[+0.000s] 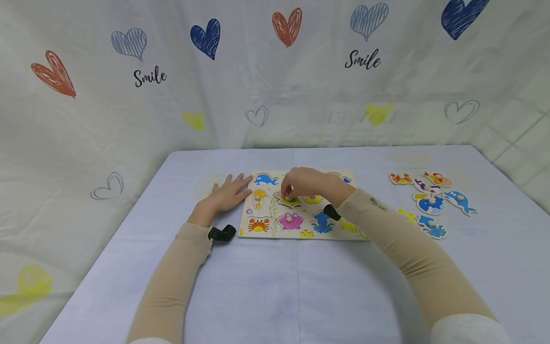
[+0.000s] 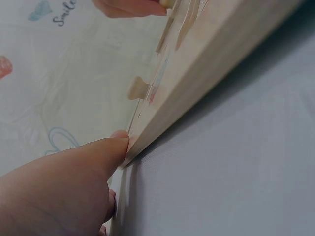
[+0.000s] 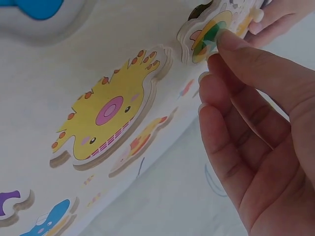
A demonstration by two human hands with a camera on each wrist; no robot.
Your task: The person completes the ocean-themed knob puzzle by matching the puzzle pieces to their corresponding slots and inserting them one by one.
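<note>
My right hand (image 1: 306, 182) reaches over the middle of a wooden sea-animal puzzle board (image 1: 307, 225). Its thumb and fingertips pinch a green-and-yellow puzzle piece (image 3: 212, 33), which sits close over the board, tilted in the right wrist view. The knob of that piece is hidden behind the fingers. At the board's left edge my left hand (image 1: 228, 195) lies with fingers spread. In the left wrist view its thumb (image 2: 110, 150) touches the board's corner. A pink shell piece (image 1: 290, 221) with a knob sits on the board just below the right hand.
Loose puzzle pieces lie on the table to the right, among them a crab (image 1: 401, 178), a whale (image 1: 459, 200), a round blue piece (image 1: 431, 205) and an octopus (image 1: 432, 227). A white curtain (image 1: 301, 86) printed with hearts hangs behind the table.
</note>
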